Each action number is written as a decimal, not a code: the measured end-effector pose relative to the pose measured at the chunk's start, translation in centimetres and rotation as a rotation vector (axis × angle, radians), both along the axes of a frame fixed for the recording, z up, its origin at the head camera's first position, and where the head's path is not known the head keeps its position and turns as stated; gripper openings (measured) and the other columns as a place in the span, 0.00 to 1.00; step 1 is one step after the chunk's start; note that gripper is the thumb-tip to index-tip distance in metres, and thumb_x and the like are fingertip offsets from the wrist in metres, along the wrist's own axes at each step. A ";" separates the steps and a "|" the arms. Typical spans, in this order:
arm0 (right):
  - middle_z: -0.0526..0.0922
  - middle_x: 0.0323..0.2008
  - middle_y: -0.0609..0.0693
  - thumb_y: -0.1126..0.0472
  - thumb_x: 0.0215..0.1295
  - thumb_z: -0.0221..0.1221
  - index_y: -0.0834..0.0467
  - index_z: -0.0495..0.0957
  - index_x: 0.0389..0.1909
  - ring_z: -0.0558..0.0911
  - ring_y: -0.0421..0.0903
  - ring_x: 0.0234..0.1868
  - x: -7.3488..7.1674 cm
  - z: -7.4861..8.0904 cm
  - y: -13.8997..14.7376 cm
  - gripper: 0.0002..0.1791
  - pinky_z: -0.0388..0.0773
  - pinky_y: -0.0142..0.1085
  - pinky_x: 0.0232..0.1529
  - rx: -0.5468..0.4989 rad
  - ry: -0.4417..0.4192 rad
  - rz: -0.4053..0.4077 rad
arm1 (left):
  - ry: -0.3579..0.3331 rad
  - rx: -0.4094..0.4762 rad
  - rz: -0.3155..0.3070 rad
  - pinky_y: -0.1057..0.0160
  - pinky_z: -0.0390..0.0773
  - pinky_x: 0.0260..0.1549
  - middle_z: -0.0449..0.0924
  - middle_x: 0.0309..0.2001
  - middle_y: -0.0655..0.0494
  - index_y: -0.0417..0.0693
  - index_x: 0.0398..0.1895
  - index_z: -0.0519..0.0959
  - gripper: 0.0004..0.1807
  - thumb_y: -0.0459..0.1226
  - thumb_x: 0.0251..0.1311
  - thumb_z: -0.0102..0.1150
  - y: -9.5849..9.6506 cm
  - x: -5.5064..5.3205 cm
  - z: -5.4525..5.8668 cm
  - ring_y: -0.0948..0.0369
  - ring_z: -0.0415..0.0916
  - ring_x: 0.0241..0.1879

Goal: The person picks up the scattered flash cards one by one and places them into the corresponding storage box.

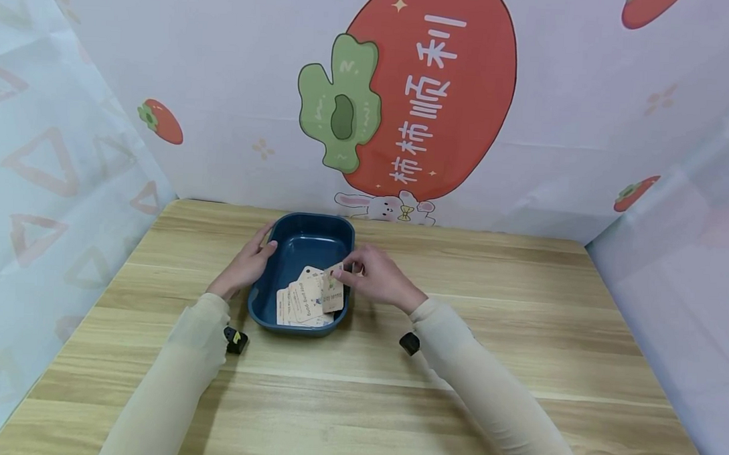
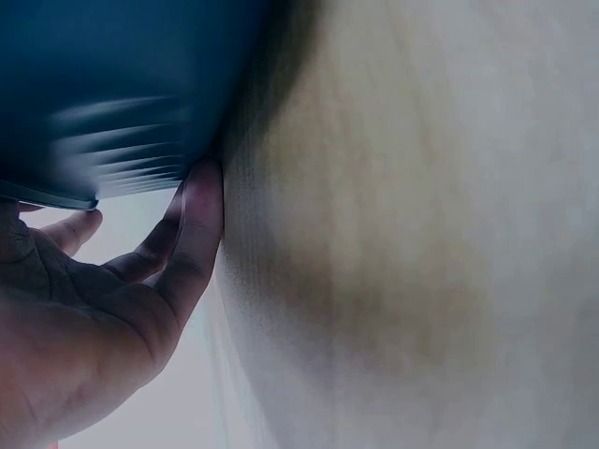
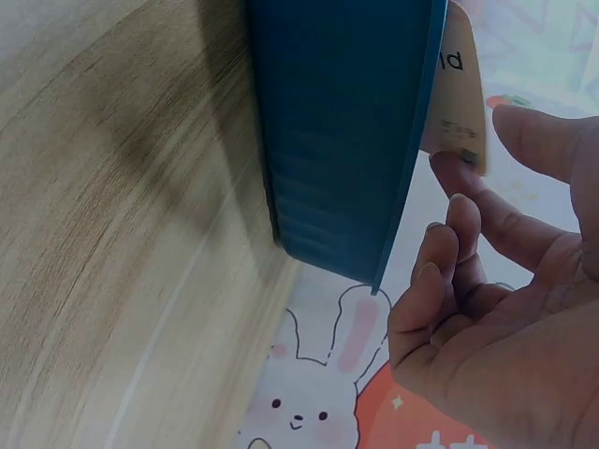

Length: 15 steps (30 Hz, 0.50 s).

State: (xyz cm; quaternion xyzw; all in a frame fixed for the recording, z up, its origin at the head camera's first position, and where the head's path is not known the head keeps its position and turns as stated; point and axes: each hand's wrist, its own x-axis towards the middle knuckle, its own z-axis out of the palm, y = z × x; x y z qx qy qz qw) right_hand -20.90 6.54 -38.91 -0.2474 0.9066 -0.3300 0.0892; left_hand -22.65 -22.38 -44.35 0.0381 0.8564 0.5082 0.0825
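Observation:
A deep blue plastic tray [image 1: 301,226] stands on the table, with several cream cards [image 1: 301,304] fanned in its near end. Printed words and small pictures show on them. My left hand [image 1: 247,267] holds the tray's left side, thumb at the rim. In the left wrist view, the fingers [image 2: 201,201] of that hand lie against the outer wall, low by the tabletop. Over the tray's right rim, my right hand [image 1: 377,276] pinches one card [image 1: 333,297] by its upper corner, thumb and index finger at its edge. This card [image 3: 457,94] stands tilted, partly behind the tray wall in the right wrist view.
The wooden table [image 1: 486,366] extends right of the tray and in front of it. A printed cloth [image 1: 237,82] with persimmons and a rabbit rises along the table's back edge, and more cloth hangs at both sides. Each wrist carries a small black device [image 1: 236,341].

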 end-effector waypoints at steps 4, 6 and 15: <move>0.76 0.33 0.48 0.52 0.71 0.64 0.55 0.87 0.43 0.73 0.46 0.39 0.0 -0.1 0.1 0.11 0.72 0.38 0.34 -0.007 0.008 -0.003 | 0.002 0.000 -0.001 0.30 0.56 0.67 0.47 0.79 0.34 0.54 0.84 0.37 0.32 0.44 0.83 0.31 0.0 0.0 0.1 0.34 0.54 0.73; 0.77 0.33 0.48 0.53 0.71 0.64 0.55 0.88 0.42 0.73 0.46 0.39 0.0 -0.2 0.2 0.10 0.71 0.38 0.34 -0.008 0.012 0.004 | 0.003 -0.001 -0.003 0.30 0.56 0.67 0.47 0.78 0.34 0.54 0.84 0.37 0.32 0.44 0.83 0.31 0.0 0.1 0.1 0.34 0.54 0.73; 0.77 0.31 0.49 0.54 0.71 0.64 0.54 0.88 0.41 0.73 0.46 0.38 0.1 -0.2 0.2 0.08 0.71 0.38 0.33 0.002 0.023 0.041 | -0.009 -0.006 0.006 0.30 0.55 0.67 0.46 0.79 0.35 0.55 0.84 0.37 0.32 0.44 0.83 0.31 0.1 0.1 0.1 0.34 0.53 0.74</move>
